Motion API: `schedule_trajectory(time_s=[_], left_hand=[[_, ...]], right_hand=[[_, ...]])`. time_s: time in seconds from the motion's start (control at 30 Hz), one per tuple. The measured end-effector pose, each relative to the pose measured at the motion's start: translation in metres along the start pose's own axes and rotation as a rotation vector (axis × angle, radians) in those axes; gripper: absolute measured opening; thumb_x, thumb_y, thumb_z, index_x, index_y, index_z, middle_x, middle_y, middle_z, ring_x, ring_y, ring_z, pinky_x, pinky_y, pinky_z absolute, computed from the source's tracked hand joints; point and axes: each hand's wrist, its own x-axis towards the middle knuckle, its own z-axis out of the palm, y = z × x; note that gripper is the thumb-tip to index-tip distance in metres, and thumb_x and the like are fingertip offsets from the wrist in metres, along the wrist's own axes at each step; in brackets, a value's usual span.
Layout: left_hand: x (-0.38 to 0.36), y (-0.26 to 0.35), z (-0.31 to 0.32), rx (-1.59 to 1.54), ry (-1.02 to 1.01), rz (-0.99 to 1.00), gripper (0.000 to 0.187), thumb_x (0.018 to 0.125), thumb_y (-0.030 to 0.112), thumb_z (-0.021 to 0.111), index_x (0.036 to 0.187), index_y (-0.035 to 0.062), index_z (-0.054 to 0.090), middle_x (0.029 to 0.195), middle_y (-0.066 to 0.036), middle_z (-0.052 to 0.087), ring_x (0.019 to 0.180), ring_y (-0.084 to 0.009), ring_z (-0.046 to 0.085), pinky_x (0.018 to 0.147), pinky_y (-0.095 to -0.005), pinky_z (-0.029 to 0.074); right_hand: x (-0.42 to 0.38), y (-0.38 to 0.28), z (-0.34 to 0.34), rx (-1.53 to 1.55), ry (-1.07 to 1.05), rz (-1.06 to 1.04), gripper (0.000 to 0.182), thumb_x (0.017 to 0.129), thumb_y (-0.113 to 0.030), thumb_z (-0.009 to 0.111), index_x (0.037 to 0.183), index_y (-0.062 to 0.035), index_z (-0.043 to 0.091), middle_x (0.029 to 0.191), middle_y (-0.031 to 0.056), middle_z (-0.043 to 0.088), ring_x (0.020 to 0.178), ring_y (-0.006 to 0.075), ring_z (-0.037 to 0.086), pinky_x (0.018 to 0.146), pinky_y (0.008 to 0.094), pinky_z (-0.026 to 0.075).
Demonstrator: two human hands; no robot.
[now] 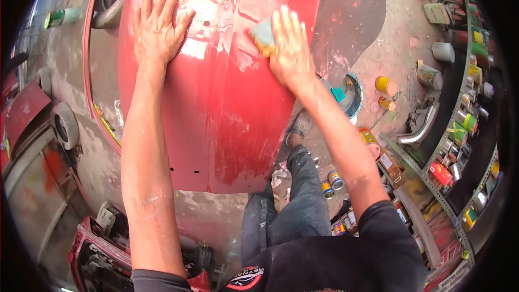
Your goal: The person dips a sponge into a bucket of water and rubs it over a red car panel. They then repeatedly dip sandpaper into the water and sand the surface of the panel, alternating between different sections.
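Note:
A glossy, wet-looking red car panel, hood-like in shape, lies in front of me. My left hand rests flat on its upper left part with the fingers spread, holding nothing. Farther right, my right hand presses a grey and yellow sanding pad against the panel. The fingers lie over the pad's right side and hide part of it. That hand is slightly blurred. Small dark holes show in the panel's surface.
A bucket with a teal item stands on the floor to the right, near yellow cans. Shelves crowded with cans line the right side. Car parts lie at lower left, and a loose tire stands at left.

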Motion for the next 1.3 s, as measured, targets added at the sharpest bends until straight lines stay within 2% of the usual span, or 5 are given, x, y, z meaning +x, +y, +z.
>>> schedule_trajectory(time_s=[0.53,0.63,1.0,1.17,1.3], left_hand=[[0.000,0.001,-0.005,-0.004,-0.070,-0.013,0.068,0.099,0.062,0.051,0.159,0.0302,0.041,0.166,0.002,0.036,0.155,-0.0282,0.027,0.125,-0.0513,0.021],[0.001,0.002,-0.007,0.004,-0.084,-0.014,0.068,0.100,0.061,0.052,0.159,0.0301,0.041,0.166,0.002,0.036,0.155,-0.0284,0.026,0.125,-0.0508,0.021],[0.002,0.003,-0.008,-0.028,-0.067,-0.020,0.068,0.099,0.061,0.053,0.159,0.0308,0.041,0.166,0.002,0.037,0.155,-0.0290,0.028,0.124,-0.0515,0.022],[0.002,0.003,-0.007,-0.017,-0.083,-0.022,0.068,0.099,0.061,0.053,0.159,0.0310,0.041,0.166,0.003,0.036,0.155,-0.0284,0.028,0.124,-0.0517,0.022],[-0.002,0.003,-0.008,-0.016,-0.088,-0.027,0.068,0.099,0.062,0.052,0.159,0.0311,0.041,0.166,0.003,0.035,0.155,-0.0277,0.028,0.125,-0.0514,0.022]], right_hand=[[0.097,0.046,0.005,-0.049,0.007,-0.019,0.068,0.090,-0.014,0.058,0.151,0.0104,0.039,0.155,0.0352,0.038,0.144,0.0512,0.037,0.119,0.0575,0.033],[0.145,0.073,0.018,0.017,0.059,-0.046,0.041,0.092,-0.024,0.059,0.131,-0.0107,0.062,0.130,0.0286,0.061,0.130,0.0418,0.054,0.105,0.0611,0.043],[0.139,0.061,-0.002,-0.049,-0.046,0.060,0.069,0.097,-0.030,0.059,0.150,0.0088,0.040,0.155,0.0332,0.041,0.145,0.0479,0.038,0.118,0.0565,0.035],[0.156,0.075,-0.022,0.137,0.057,0.020,0.042,0.094,-0.029,0.058,0.130,-0.0072,0.062,0.123,0.0266,0.063,0.113,0.0454,0.059,0.098,0.0601,0.047],[0.057,0.041,0.004,-0.064,0.008,-0.062,0.064,0.095,-0.016,0.060,0.151,0.0076,0.040,0.155,0.0315,0.041,0.144,0.0492,0.040,0.119,0.0555,0.035]])
